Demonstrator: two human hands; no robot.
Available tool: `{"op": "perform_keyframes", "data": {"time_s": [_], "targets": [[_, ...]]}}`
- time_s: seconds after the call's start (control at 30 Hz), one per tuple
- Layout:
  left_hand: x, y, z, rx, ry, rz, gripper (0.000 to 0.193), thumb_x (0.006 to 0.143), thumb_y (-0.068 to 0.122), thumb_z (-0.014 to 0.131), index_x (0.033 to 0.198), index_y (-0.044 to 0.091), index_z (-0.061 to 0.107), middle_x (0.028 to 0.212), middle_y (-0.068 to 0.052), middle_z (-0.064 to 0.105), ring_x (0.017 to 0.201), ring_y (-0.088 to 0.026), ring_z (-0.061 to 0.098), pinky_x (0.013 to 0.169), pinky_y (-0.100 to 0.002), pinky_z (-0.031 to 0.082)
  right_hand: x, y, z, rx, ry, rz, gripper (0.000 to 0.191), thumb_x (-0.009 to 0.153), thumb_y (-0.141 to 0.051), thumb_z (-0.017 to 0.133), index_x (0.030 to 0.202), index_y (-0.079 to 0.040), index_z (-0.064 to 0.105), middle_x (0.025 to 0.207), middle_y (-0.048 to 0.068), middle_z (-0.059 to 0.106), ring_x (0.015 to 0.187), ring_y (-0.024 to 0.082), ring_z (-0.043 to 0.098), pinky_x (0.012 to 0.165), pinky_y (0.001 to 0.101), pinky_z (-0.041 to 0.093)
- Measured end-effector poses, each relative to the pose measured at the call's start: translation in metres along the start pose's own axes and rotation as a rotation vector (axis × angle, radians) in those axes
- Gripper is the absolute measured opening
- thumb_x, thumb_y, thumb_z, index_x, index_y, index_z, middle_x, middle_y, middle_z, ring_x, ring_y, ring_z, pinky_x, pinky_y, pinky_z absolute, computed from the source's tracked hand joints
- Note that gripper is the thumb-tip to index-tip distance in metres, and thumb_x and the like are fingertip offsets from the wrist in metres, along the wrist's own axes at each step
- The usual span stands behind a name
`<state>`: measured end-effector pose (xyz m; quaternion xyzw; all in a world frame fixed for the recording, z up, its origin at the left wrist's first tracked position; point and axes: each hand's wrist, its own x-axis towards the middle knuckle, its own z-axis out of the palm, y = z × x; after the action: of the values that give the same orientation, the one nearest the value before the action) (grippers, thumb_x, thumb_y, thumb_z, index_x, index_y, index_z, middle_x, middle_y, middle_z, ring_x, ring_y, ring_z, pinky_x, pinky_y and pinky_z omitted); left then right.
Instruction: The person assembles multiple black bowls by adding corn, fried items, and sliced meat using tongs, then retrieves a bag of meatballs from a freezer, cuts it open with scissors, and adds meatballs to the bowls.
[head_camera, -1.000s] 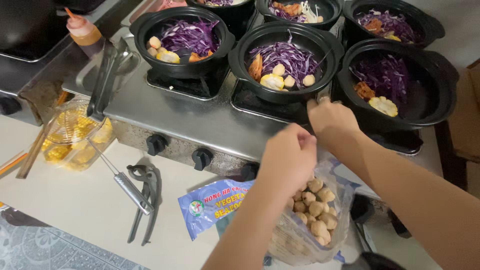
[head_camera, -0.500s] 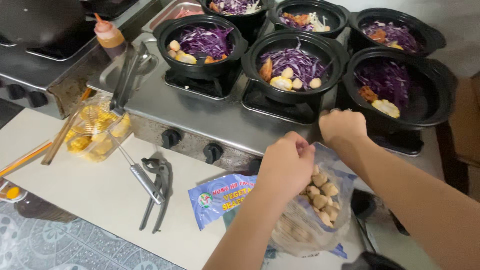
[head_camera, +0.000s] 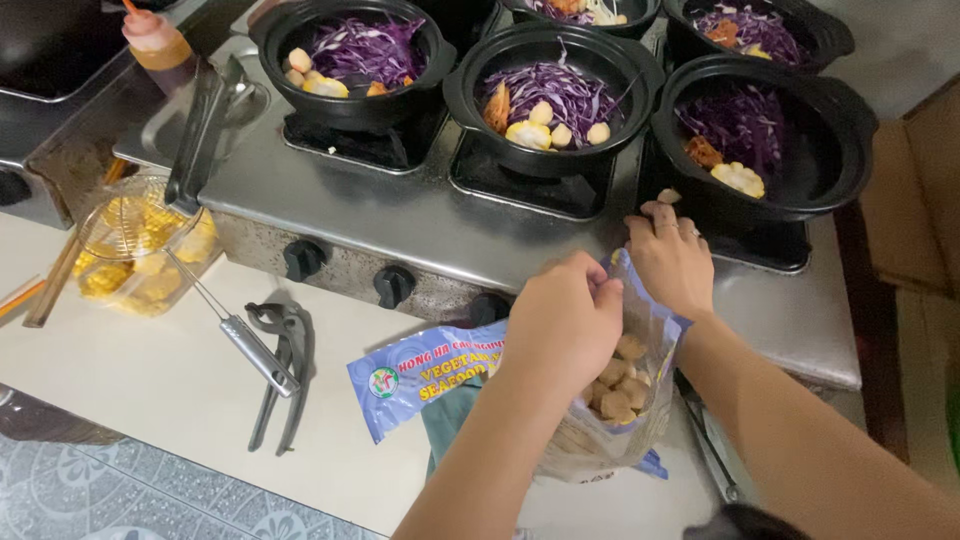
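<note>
Right hand (head_camera: 672, 258) now nearer black pot (head_camera: 765, 140), off bag (head_camera: 610, 400).

The left hand (head_camera: 563, 325) is covering the mouth of the clear bag (head_camera: 610, 420), hiding its fingertips and whatever they are gripping. Two black pots (head_camera: 580, 12) at the stove's (head_camera: 400, 215) far edge are being cut off by the picture's top edge, as is the sauce bottle (head_camera: 155, 40).

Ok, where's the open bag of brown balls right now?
In the head view, the clear bag sits low and right of centre on the counter edge, below the stove, held open between the left hand and right hand.
</note>
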<state>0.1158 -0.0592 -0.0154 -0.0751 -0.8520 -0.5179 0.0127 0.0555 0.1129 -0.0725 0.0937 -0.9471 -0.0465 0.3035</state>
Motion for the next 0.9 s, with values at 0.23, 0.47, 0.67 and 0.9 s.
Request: {"op": "perform_keyframes", "data": {"time_s": [0.23, 0.47, 0.67, 0.9], "targets": [[0.007, -0.001, 0.017, -0.028, 0.076, 0.01, 0.018, 0.091, 0.022, 0.065, 0.094, 0.005, 0.07, 0.092, -0.015, 0.074, 0.089, -0.035, 0.071, 0.079, -0.046, 0.054, -0.015, -0.004, 0.0, 0.353, 0.224, 0.2, 0.025, 0.09, -0.005, 0.07, 0.115, -0.007, 0.068, 0.113, 0.015, 0.063, 0.102, 0.037, 0.062, 0.09, 0.0469, 0.052], [0.084, 0.007, 0.063, -0.178, 0.245, 0.273, 0.025, 0.089, 0.008, 0.055, 0.108, 0.001, 0.068, 0.106, -0.023, 0.072, 0.101, -0.04, 0.07, 0.09, -0.045, 0.054, -0.007, 0.026, -0.01, 1.248, 0.096, 1.304, 0.017, 0.091, -0.007, 0.06, 0.107, -0.01, 0.067, 0.08, 0.005, 0.062, 0.064, 0.014, 0.056, 0.057, 0.029, 0.041], [0.134, 0.023, 0.088, -0.021, -0.067, 0.011, 0.035, 0.083, 0.018, 0.06, 0.111, -0.001, 0.069, 0.111, -0.03, 0.07, 0.11, -0.045, 0.065, 0.095, -0.049, 0.051, 0.002, 0.064, -0.012, 2.131, -0.307, 1.496, 0.011, 0.095, -0.012, 0.06, 0.088, -0.009, 0.052, 0.074, -0.001, 0.055, 0.05, 0.004, 0.041, 0.042, 0.0198, 0.029], [0.164, 0.028, 0.099, 0.019, -0.273, -0.257, 0.034, 0.089, 0.027, 0.061, 0.103, -0.002, 0.071, 0.105, -0.03, 0.075, 0.1, -0.04, 0.077, 0.088, -0.047, 0.06, 0.008, 0.088, 0.01, 2.173, -0.405, 1.544, 0.017, 0.095, -0.011, 0.06, 0.083, -0.011, 0.049, 0.07, -0.004, 0.049, 0.048, 0.002, 0.036, 0.041, 0.0194, 0.026]]}}
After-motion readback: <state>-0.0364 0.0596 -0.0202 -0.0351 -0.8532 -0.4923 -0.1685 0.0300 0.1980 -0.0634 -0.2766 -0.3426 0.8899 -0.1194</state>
